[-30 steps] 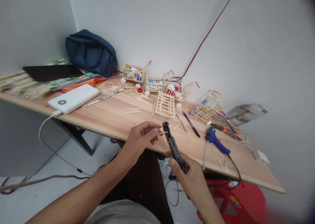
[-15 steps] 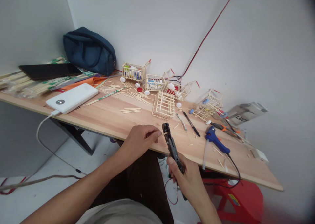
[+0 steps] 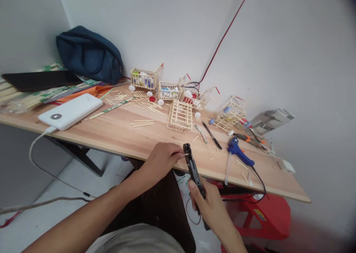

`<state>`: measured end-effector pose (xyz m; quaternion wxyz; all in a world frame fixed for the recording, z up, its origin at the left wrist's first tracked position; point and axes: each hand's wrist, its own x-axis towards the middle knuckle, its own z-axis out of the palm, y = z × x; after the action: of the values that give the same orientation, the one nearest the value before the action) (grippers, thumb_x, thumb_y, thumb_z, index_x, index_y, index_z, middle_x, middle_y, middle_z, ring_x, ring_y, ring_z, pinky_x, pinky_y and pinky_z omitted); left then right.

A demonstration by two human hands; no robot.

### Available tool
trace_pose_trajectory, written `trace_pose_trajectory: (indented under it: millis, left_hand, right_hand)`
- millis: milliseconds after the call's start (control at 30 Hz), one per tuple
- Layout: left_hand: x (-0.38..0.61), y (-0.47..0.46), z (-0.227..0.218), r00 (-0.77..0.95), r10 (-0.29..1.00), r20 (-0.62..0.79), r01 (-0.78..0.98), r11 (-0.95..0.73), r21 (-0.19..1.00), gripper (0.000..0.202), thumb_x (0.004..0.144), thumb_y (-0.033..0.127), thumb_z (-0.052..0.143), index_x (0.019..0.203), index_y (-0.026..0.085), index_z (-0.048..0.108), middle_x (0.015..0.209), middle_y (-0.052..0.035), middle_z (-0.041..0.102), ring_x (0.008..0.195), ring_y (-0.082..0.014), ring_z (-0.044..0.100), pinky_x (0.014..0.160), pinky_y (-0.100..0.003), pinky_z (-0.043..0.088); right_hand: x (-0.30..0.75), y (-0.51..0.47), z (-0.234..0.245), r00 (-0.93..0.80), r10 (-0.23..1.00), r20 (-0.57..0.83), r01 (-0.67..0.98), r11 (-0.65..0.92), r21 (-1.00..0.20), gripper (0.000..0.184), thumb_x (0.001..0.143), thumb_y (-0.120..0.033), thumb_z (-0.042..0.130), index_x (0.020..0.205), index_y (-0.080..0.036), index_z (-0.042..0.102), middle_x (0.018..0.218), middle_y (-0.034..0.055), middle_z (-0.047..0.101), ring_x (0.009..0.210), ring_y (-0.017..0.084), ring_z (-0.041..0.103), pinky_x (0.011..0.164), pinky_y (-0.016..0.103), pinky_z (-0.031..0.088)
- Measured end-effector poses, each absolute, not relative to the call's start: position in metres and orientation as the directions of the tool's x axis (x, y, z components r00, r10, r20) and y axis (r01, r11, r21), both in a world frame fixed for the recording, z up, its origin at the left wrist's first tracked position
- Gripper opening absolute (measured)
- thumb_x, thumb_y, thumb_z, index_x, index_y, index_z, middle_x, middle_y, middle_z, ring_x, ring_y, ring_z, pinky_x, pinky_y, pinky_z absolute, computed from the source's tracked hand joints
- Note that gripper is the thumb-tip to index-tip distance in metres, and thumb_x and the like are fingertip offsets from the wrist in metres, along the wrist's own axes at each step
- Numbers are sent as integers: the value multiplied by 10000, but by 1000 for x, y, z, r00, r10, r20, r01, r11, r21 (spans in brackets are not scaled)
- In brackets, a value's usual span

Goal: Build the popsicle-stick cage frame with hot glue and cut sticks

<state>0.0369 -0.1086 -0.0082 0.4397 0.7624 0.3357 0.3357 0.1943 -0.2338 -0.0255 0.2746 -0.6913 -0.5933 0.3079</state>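
My left hand (image 3: 161,159) pinches a short wooden stick (image 3: 185,155) and holds its end in the jaws of black cutting pliers (image 3: 191,166). My right hand (image 3: 207,205) is wrapped round the pliers' handles below the front edge of the wooden table (image 3: 116,132). Both hands hover just in front of that edge. An unfinished stick cage (image 3: 180,115) stands on the table beyond them.
Several small stick carts (image 3: 144,78) line the wall. A blue glue gun (image 3: 238,153), a black pen (image 3: 211,130), loose sticks (image 3: 141,123), a white power bank (image 3: 71,110), a dark tablet (image 3: 39,79) and a navy bag (image 3: 89,55) lie on the table. A red stool (image 3: 258,216) stands below right.
The view has swung left and down a little. My hands have come closer together, with the stick now set in the pliers' jaws and my fingers tighter on it.
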Motion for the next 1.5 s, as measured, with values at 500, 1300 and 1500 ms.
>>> trace_pose_trajectory:
  millis: [500, 1300, 1500]
  left_hand:
    - [55, -99, -24, 654, 725, 213, 253, -476, 842, 201, 849, 205, 526, 745, 179, 696, 734, -30, 700, 692, -178, 608, 657, -250, 378]
    - [80, -110, -16, 724, 617, 308, 408, -743, 531, 219, 928, 148, 463, 809, 139, 647, 834, -67, 689, 820, -213, 629, 784, -311, 465]
    - [89, -108, -22, 754, 582, 304, 386, -767, 512, 199, 923, 146, 478, 827, 137, 652, 840, -67, 686, 827, -207, 624, 795, -308, 466]
  right_hand:
    - [194, -239, -58, 287, 943, -168, 506, -298, -809, 474, 902, -629, 419, 685, -208, 441, 448, -51, 470, 364, 113, 514, 393, 208, 362]
    - [198, -242, -67, 445, 877, -184, 485, -408, -774, 598, 833, -721, 378, 496, -230, 428, 385, 26, 503, 389, 149, 513, 454, 261, 387]
    - [201, -244, -72, 463, 861, -211, 439, -429, -790, 612, 847, -709, 390, 480, -223, 449, 361, 37, 516, 359, 152, 514, 438, 258, 393]
